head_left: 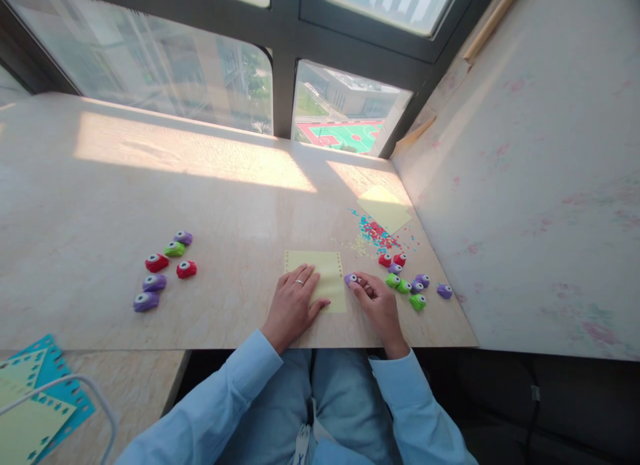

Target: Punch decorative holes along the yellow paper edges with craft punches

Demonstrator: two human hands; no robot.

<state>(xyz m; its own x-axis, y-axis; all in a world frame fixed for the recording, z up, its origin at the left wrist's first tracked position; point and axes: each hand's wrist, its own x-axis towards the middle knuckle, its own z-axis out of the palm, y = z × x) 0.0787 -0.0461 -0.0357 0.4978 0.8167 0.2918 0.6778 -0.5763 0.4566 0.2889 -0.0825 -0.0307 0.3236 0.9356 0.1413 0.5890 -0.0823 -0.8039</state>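
A pale yellow sheet of paper (327, 285) lies in front of me, with small punched holes along its top and part of its right edge. My left hand (296, 298) rests flat on its left half, fingers apart. In my right hand (377, 301) a small purple paper punch (351, 279) is gripped between thumb and fingers at the sheet's right edge. Whether the paper sits inside the punch's slot is too small to tell. Just right of that hand stand several red, green and purple punches (404, 286).
More punches (154, 283) stand in a group on the left. Red, blue and yellow paper bits (377, 235) are scattered beside yellow sheets (385, 208) at the back right. Punched blue and yellow sheets (55, 411) lie lower left under a white cable (103, 391). A wall (540, 205) bounds the right side.
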